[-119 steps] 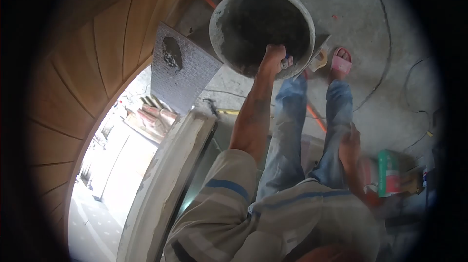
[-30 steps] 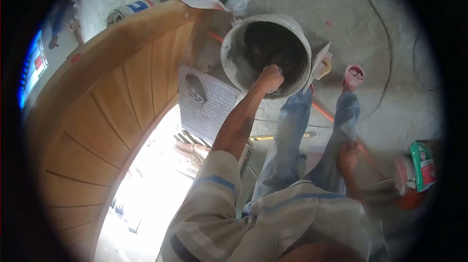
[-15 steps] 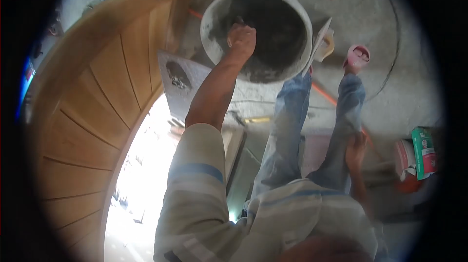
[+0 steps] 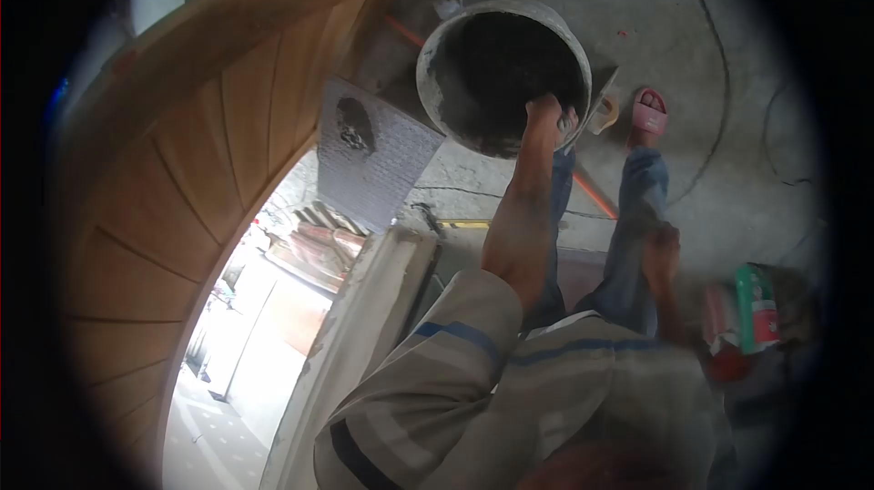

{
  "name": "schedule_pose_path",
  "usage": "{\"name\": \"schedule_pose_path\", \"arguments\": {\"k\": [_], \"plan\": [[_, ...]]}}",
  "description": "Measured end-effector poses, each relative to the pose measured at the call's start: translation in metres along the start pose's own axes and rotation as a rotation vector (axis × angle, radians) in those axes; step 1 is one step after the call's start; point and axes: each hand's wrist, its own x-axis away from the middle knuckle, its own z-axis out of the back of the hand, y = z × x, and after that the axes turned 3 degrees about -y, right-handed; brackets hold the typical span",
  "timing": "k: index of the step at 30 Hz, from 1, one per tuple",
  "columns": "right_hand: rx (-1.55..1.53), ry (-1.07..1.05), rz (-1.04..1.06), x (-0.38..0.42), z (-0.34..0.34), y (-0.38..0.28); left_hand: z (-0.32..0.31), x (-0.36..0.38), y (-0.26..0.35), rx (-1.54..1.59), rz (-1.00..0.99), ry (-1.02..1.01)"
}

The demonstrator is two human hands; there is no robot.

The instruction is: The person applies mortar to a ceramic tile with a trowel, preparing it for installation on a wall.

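My left hand (image 4: pixel 549 117) is inside a large round bucket (image 4: pixel 431 80), close to its right wall. Its fingers are closed, but what they grip is hidden. Dark grey wet-looking material (image 4: pixel 501 62) fills the shadowed inside of the bucket. Against the bucket's outer right side leans a flat board with a pale curved handle (image 4: pixel 604 114), like a plasterer's float. By my right knee is my right hand (image 4: pixel 662 251), apparently resting on the jeans; blur hides how its fingers lie.
A curved wooden staircase side (image 4: pixel 182 189) rises on the left. A grey board (image 4: pixel 378 158) with a dark patch lies by the bucket. Green and red packets (image 4: pixel 756 308) are at right. A cable (image 4: pixel 724 80) and an orange strip (image 4: pixel 594 194) cross the concrete floor.
My left hand has moved from the bucket's left-middle to its right wall. The view has shifted, so the bucket appears further right and lower. My right hand stays by the knee.
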Motion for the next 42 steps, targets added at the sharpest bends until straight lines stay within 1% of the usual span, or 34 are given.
{"name": "schedule_pose_path", "arguments": {"k": [1,2,3,4,5,6,7,9,10,12,13,15,16,17,18,19,21,22,24,25,26,27,28,29,30,31,32,33,35,36,38,39,40,42], "plan": [[0.029,0.008,-0.008,-0.009,0.0,0.007,-0.007,0.009,0.006,0.261,-0.012,-0.145],[0.102,0.025,0.067,-0.017,-0.002,0.018,-0.008,0.014,0.013,0.523,-0.018,-0.282],[0.156,0.025,0.099,-0.02,0.005,0.017,-0.002,-0.013,0.023,0.676,0.167,-0.482],[0.211,0.028,0.13,-0.023,0.018,0.004,0.004,-0.022,0.034,0.834,0.353,-0.677],[0.171,0.001,0.082,-0.026,0.033,-0.008,0.012,-0.03,0.034,0.958,0.351,-0.808],[0.13,-0.022,0.035,-0.031,0.048,-0.024,0.012,-0.005,0.048,1.086,0.34,-0.939],[0.16,-0.027,0.035,-0.038,0.053,-0.03,0.016,-0.001,0.061,1.066,0.405,-0.995],[0.149,-0.013,0.022,-0.033,0.057,-0.034,0.021,-0.011,0.071,0.801,0.071,-0.955],[0.168,-0.026,0.026,-0.027,0.061,-0.034,0.027,0.015,0.069,0.823,0.074,-0.945],[0.17,-0.069,0.012,-0.033,0.064,-0.04,0.038,0.079,0.069,-0.025,-0.375,-0.231],[0.169,-0.064,0.022,-0.034,0.065,-0.045,0.047,0.083,0.069,-0.019,-0.385,-0.233],[0.106,-0.086,-0.046,-0.027,0.067,-0.048,0.078,0.076,0.064,-0.544,-0.763,-0.07],[0.116,-0.086,-0.043,-0.025,0.06,-0.033,0.08,0.064,0.07,-0.671,-0.836,0.055],[0.177,-0.063,0.051,-0.026,0.046,-0.009,0.077,0.049,0.082,-0.655,-0.834,0.055],[0.242,-0.041,0.15,-0.029,0.037,0.01,0.072,0.04,0.099,-0.844,-0.925,0.104],[0.256,-0.037,0.162,-0.031,0.036,0.019,0.062,0.028,0.113,-1.036,-1.015,0.155],[0.286,-0.082,0.127,-0.024,0.023,0.028,0.033,-0.002,0.122,-1.359,-1.273,0.16],[0.244,-0.061,0.081,-0.018,0.022,0.02,0.029,-0.009,0.111,-1.367,-1.254,0.164],[0.24,-0.09,0.08,-0.013,0.013,0.032,0.016,-0.019,0.085,-1.544,-1.267,0.062],[0.23,-0.095,0.088,-0.008,0.007,0.035,0.015,-0.004,0.067,-1.544,-1.274,0.04],[0.214,-0.103,0.085,-0.003,0.001,0.032,0.018,0.015,0.057,-1.685,-1.189,-0.058],[0.202,-0.109,0.053,0.0,-0.001,0.026,0.025,0.02,0.043,-1.717,-1.323,-0.06],[0.187,-0.104,0.023,0.0,0.0,0.018,0.033,0.026,0.035,-1.858,-1.326,-0.104],[0.166,-0.087,0.03,0.002,0.0,0.006,0.046,0.024,0.026,-1.906,-1.392,-0.149],[0.18,-0.073,-0.048,0.006,0.002,-0.01,0.059,0.02,0.017,-1.949,-1.457,-0.189],[0.19,-0.063,-0.123,0.011,0.004,-0.022,0.072,0.016,0.012,-2.052,-1.372,-0.181],[0.162,-0.044,-0.107,0.012,0.002,-0.025,0.077,0.017,0.016,-2.153,-1.29,-0.168],[0.107,-0.03,-0.114,0.015,-0.001,-0.022,0.077,0.029,0.03,-2.168,-1.32,-0.148],[0.034,-0.013,-0.13,0.02,-0.01,-0.01,0.091,0.052,0.054,-2.082,-1.067,-0.2],[0.039,-0.018,-0.124,0.021,-0.018,-0.004,0.096,0.066,0.063,-2.103,-1.076,-0.194],[0.019,-0.049,-0.131,0.03,-0.03,-0.008,0.104,0.098,0.075,-2.118,-1.03,0.077],[0.019,-0.067,-0.193,0.035,-0.025,-0.025,0.1,0.104,0.081,-2.148,-1.02,0.078],[0.026,-0.086,-0.256,0.04,-0.023,-0.034,0.093,0.107,0.084,-2.058,-1.154,0.161],[0.035,-0.088,-0.284,0.049,-0.034,-0.03,0.063,0.104,0.09,-1.958,-1.289,0.225]]}}
